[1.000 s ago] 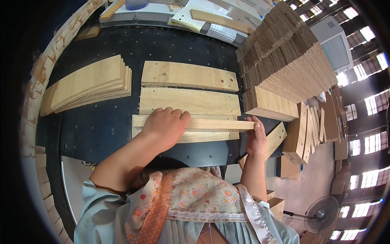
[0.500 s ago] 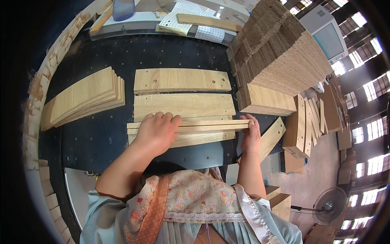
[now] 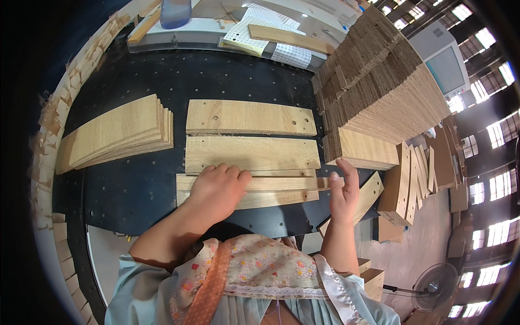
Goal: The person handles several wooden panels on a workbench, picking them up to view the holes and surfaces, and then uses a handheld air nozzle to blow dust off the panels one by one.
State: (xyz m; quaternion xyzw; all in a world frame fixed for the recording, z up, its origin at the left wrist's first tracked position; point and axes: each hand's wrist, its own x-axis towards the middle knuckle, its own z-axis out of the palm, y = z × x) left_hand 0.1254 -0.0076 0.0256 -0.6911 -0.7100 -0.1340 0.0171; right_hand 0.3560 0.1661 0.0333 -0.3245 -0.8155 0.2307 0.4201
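My left hand (image 3: 219, 189) is closed over narrow wood-grained boards (image 3: 279, 183), held on their long edges close to my body. Beside their right end is my right hand (image 3: 344, 192), its thumb and fingers apart and the end slightly blurred. Another light board (image 3: 281, 200) lies flat below the held ones, partly covered by them and my left hand. Beyond them lie a flat plain board (image 3: 252, 151) and, farther off, a board with drilled holes (image 3: 252, 117).
A fanned stack of boards (image 3: 116, 130) lies at the left. To the right rises a tall particleboard pile (image 3: 379, 81), with a drilled board (image 3: 368, 197) slanting near my right hand. Papers (image 3: 260, 32) lie at the back; a fan (image 3: 436, 286) stands lower right.
My right hand has come off the boards' right end, and its fingers have spread. My left hand has stayed on the boards. The whole view has shifted slightly.
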